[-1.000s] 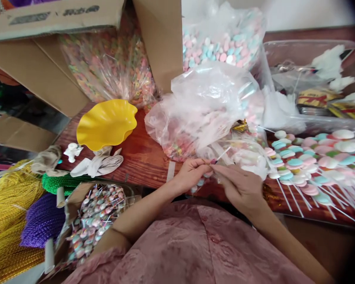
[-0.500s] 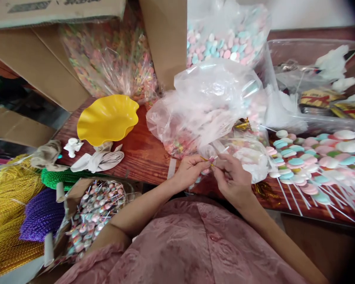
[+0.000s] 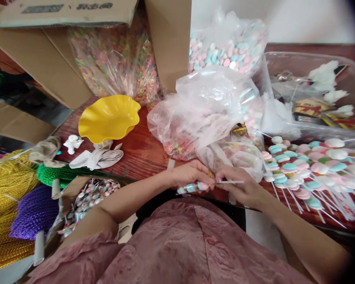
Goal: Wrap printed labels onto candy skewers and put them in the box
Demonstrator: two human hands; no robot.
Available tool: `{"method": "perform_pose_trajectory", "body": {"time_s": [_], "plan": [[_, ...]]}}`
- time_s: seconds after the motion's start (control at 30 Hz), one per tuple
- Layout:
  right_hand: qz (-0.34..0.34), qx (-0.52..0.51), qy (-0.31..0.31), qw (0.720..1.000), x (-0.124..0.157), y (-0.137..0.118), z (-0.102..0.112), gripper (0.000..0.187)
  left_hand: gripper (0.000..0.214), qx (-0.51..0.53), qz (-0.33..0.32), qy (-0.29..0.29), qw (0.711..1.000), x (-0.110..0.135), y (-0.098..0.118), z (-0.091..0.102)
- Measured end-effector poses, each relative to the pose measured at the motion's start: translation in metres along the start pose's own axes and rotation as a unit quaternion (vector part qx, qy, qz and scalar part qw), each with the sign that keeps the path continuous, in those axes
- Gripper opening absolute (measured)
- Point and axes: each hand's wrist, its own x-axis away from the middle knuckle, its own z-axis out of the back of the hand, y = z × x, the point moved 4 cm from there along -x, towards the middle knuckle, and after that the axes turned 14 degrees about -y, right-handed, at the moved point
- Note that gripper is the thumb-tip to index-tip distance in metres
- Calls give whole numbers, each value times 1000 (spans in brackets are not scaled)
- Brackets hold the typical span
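Left hand (image 3: pixel 195 174) and right hand (image 3: pixel 238 183), close together, pinch a pastel-coloured candy skewer (image 3: pixel 192 187) with thin white stick (image 3: pixel 232 182) at the near edge of the reddish-brown wooden table (image 3: pixel 150 148), where a loosened grip could drop it.

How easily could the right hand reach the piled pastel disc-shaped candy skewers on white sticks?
Likely yes: the skewers lie beside the right hand, nothing visibly between, though it is busy at another candy skewer.
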Motion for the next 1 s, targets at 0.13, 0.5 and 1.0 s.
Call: {"method": "perform_pose_trajectory", "body": {"time_s": [0.13,0.5,1.0], "plan": [[184,285,-31,940,8,-42,-6,24,23,37,72,-118,990,9,-1,-14],[180,307,-73,932,9,-43,-23,27,22,-61,100,-230,966,10,4,-5],[215,343,-21,914,-1,-57,-16,21,23,-194,155,-259,934,31,30,5]]}}
